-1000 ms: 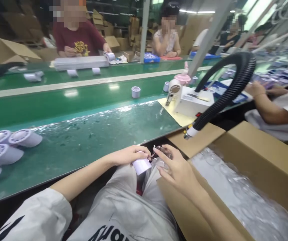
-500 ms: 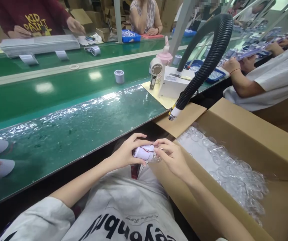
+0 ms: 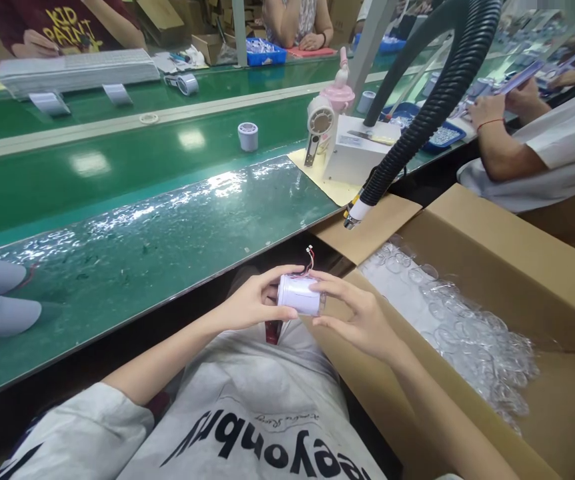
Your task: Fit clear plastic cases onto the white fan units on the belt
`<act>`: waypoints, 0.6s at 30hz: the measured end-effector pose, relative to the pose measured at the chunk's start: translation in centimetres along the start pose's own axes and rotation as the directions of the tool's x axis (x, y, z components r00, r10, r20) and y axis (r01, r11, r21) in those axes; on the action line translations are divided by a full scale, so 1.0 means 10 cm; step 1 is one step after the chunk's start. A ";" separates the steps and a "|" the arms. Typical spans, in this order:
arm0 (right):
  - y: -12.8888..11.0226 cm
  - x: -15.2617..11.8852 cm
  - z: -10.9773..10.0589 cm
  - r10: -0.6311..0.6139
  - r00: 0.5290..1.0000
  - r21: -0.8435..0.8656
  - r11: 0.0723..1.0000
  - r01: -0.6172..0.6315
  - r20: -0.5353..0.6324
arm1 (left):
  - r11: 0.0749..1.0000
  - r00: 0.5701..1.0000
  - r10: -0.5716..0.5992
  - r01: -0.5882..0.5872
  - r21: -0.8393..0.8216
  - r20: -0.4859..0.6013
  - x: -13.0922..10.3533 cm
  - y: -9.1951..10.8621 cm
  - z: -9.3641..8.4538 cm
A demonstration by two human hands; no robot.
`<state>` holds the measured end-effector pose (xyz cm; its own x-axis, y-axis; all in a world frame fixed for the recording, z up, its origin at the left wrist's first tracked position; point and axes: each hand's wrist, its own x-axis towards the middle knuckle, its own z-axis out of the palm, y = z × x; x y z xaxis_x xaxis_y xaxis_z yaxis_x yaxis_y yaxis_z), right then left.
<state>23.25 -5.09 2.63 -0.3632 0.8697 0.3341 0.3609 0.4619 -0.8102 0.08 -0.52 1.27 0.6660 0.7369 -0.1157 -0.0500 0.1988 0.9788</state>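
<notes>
Above my lap, a white cylindrical fan housing (image 3: 298, 297) lies on its side between my hands. Thin red, white and dark wires (image 3: 310, 257) rise from its far side and end in small white connectors. My left hand (image 3: 250, 301) grips the left end, thumb below and fingers over the top. At the right end, where a clear rim shows, my right hand (image 3: 355, 310) holds it with fingers on top and thumb underneath. To my right stands an open cardboard box (image 3: 497, 267) with many clear round plastic covers (image 3: 467, 333) inside.
A green conveyor (image 3: 132, 177) runs beyond the bench edge, carrying a white housing (image 3: 248, 137). Two more housings (image 3: 5, 315) lie at the left. A black flexible hose (image 3: 427, 113) arches over the box corner, near a handheld fan (image 3: 319, 120). Co-workers sit across and at right.
The housing has been turned, so its wires now point up behind it instead of lying across its side. Another person's hand has left the housings at the left edge.
</notes>
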 end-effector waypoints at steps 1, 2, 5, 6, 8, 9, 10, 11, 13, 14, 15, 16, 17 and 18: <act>0.00 -0.02 0.00 -0.019 1.000 -0.018 1.000 0.019 -0.001 | 1.000 1.000 -0.007 0.007 0.008 0.000 -0.01 0.01 0.00; 0.00 -0.04 0.00 -0.033 0.999 -0.032 0.999 0.033 -0.002 | 1.000 1.000 -0.012 0.012 0.016 0.003 -0.02 0.02 0.00; 0.00 -0.07 0.00 -0.045 0.999 -0.036 0.998 0.045 0.002 | 0.999 1.000 -0.011 0.010 0.036 0.020 -0.04 0.06 -0.01; 0.00 -0.07 0.00 -0.030 1.000 -0.017 0.999 0.030 0.008 | 0.999 1.000 -0.004 0.003 0.052 0.026 -0.04 0.07 -0.01; 0.00 -0.07 0.00 0.022 0.999 0.053 0.998 -0.024 0.026 | 0.995 0.999 0.034 -0.038 0.096 0.042 -0.05 0.09 -0.01; -0.01 -0.07 0.00 0.053 0.998 0.096 0.994 -0.057 0.039 | 0.990 0.996 0.065 -0.071 0.123 0.053 -0.05 0.10 -0.01; -0.01 -0.07 0.00 0.085 0.995 0.138 0.986 -0.091 0.052 | 0.983 0.993 0.099 -0.108 0.151 0.068 -0.05 0.10 -0.01; -0.02 -0.06 -0.01 0.116 0.991 0.176 0.976 -0.126 0.066 | 0.973 0.987 0.133 -0.146 0.177 0.085 -0.06 0.11 -0.01; -0.05 -0.06 -0.01 0.168 0.982 0.244 0.952 -0.186 0.091 | 0.954 0.976 0.184 -0.205 0.218 0.114 -0.07 0.11 -0.01; -0.06 -0.06 -0.02 0.189 0.977 0.270 0.940 -0.209 0.101 | 0.946 0.973 0.196 -0.221 0.236 0.125 -0.08 0.11 -0.01; -0.08 -0.06 -0.02 0.207 0.972 0.295 0.927 -0.230 0.109 | 0.940 0.970 0.205 -0.233 0.249 0.133 -0.08 0.11 -0.02; -0.09 -0.06 -0.02 0.223 0.968 0.317 0.915 -0.249 0.116 | 0.936 0.967 0.213 -0.243 0.257 0.140 -0.09 0.11 -0.02; -0.10 -0.05 -0.03 0.239 0.963 0.334 0.904 -0.267 0.122 | 0.932 0.965 0.220 -0.252 0.262 0.144 -0.09 0.11 -0.02; -0.11 -0.05 -0.03 0.256 0.958 0.347 0.893 -0.286 0.130 | 0.928 0.963 0.226 -0.259 0.269 0.147 -0.09 0.11 -0.02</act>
<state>23.29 -5.98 3.48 -0.3672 0.9288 0.0499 0.1279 0.1035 -0.9864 -0.72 -0.85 2.43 0.7391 0.6599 0.1351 -0.0190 -0.1800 0.9835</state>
